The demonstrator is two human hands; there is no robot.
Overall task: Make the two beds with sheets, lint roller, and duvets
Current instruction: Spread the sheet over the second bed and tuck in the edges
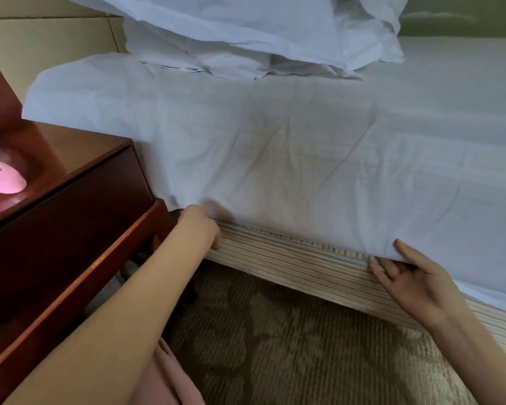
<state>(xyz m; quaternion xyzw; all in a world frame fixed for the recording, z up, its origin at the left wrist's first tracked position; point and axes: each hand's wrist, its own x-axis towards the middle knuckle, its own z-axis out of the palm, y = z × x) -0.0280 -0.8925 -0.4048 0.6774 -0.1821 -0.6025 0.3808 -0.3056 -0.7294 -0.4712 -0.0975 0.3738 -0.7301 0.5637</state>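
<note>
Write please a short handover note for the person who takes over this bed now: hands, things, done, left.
Left hand: fingers curled at the sheet edge beside the nightstand; grip hidden.
Right hand: thumb on top of the sheet edge, straight fingers under it, pinching it.
Things: sheet spread over the bed, wrinkled; pillows piled at the head.
Done: sheet laid on.
Left: tuck this side in above the striped bed base, smooth the wrinkles. Lint roller and duvet are not in view.
</note>
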